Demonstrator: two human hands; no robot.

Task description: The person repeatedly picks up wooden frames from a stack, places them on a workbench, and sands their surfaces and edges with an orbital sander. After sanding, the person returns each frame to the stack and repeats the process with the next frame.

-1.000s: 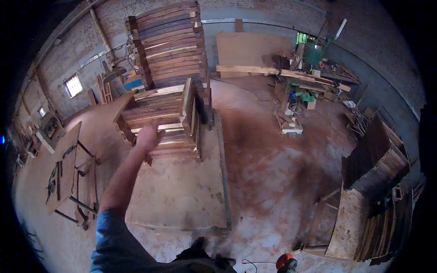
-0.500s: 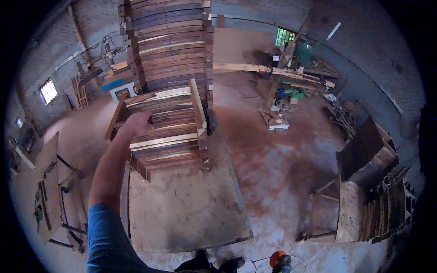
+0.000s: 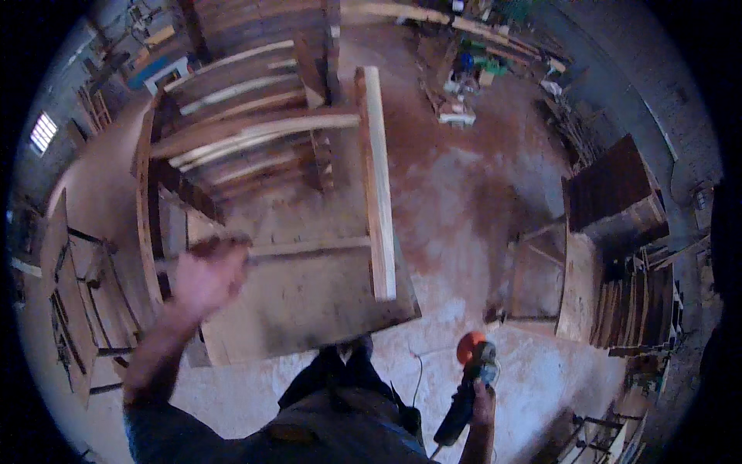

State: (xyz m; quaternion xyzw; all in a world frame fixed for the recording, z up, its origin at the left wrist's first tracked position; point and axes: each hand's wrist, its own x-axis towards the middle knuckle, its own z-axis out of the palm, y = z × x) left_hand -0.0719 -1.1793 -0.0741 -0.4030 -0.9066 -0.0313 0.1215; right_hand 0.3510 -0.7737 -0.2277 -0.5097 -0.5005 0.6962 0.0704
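Observation:
A wooden frame with two long side rails and crosspieces lies tilted before me, apart from the stack behind. My left hand is closed at its near crosspiece, close to the left rail; motion blurs the fingers. At the lower right, my right hand is wrapped round an angle grinder with an orange disc. The disc is up and away from the wood. Whether it spins cannot be told.
Beneath the frame lies a flat board on the dusty floor. More slatted frames stand beyond it. A wooden cabinet piece and stacked slats are at the right; a low frame stands left. The grinder's cord trails near my legs.
One wooden frame has come from the stack toward me, with my left hand at it. My right hand has come into view on the grinder, which has moved up from the lower edge.

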